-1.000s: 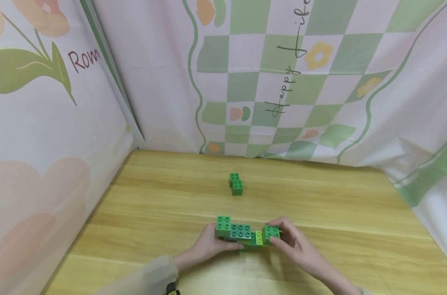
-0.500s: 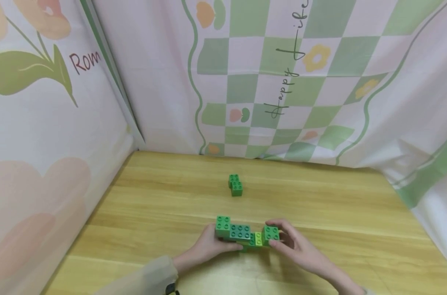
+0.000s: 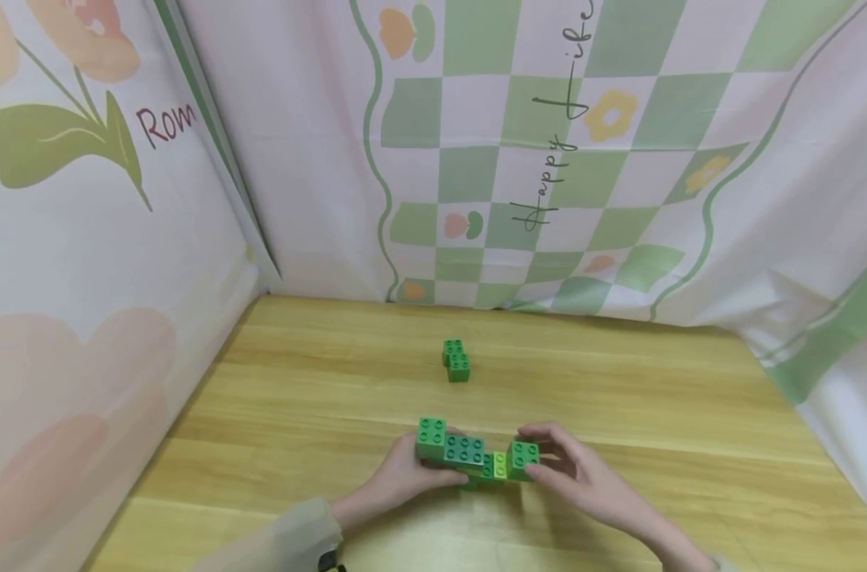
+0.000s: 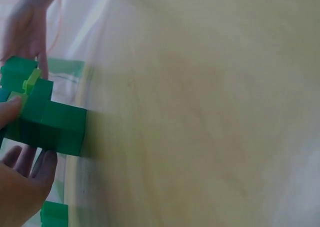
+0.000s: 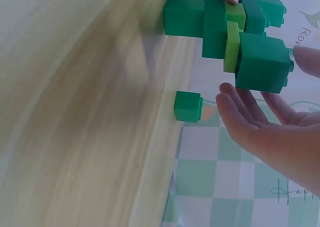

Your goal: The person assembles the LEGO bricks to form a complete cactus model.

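Observation:
A joined row of chunky green toy bricks (image 3: 465, 450) is raised above the table, with a thin lime brick (image 3: 501, 464) towards its right end. My left hand (image 3: 408, 470) grips the row at its left part, thumb in front and fingers behind. At the right end, a square green brick (image 5: 263, 62) sits against the lime one. My right hand (image 3: 583, 486) is curved loosely around that brick. Its thumb is at the brick's near corner; the forefinger stands slightly off the far side. In the right wrist view the other fingers hang below the brick, apart from it.
Two more green bricks (image 3: 458, 367) stand together on the wooden table (image 3: 619, 381), beyond the hands. A printed curtain (image 3: 319, 159) hangs along the back edge, and another printed cloth (image 3: 83, 254) hangs at the left.
The right forefinger has come slightly away from the end brick, and the thumb has slid to its corner. The left hand keeps its hold; the view has shifted slightly.

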The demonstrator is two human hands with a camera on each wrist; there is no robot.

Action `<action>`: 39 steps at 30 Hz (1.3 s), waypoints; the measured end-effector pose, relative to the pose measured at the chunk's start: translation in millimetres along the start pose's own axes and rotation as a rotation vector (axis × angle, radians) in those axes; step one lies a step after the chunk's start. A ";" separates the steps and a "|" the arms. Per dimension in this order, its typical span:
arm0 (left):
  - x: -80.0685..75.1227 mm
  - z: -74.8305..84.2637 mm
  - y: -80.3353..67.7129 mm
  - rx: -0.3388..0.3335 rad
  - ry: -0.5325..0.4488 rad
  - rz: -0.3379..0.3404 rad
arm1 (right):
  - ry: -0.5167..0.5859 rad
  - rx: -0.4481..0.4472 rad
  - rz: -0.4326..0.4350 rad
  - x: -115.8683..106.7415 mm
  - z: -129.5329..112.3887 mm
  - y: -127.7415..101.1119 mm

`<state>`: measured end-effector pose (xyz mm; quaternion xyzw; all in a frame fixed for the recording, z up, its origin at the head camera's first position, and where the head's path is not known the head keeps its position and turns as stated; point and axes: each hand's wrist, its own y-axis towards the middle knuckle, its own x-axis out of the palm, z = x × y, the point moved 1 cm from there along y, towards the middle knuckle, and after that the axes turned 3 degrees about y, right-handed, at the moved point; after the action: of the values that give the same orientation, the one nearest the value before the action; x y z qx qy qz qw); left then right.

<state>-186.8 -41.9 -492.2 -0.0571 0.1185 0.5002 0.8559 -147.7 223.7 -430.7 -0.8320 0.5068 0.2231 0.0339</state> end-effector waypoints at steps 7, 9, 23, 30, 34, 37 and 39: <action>-5.1 6.3 -3.0 -0.032 -0.024 0.020 | 0.006 -0.001 0.029 -4.7 -5.9 5.2; -6.2 7.8 -3.7 -0.032 -0.033 0.023 | 0.000 0.003 0.040 -6.0 -7.0 7.3; -11.1 7.4 -7.0 -0.036 -0.097 0.050 | -0.100 0.030 0.080 -22.0 -0.6 37.6; -12.6 8.9 -8.2 -0.037 -0.113 0.042 | -0.205 0.086 0.071 -28.8 12.8 59.7; -12.8 10.2 -9.1 -0.037 -0.104 0.041 | -0.243 0.114 0.052 -29.6 20.3 73.1; -13.0 10.6 -9.5 -0.039 -0.101 0.040 | -0.244 0.115 0.036 -29.7 27.3 84.0; -13.5 10.8 -9.6 -0.038 -0.104 0.039 | -0.242 0.109 0.026 -29.0 31.7 92.0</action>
<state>-183.3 -55.7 -478.5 -0.0451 0.0654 0.5212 0.8497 -248.6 212.2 -431.8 -0.7892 0.5213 0.2943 0.1370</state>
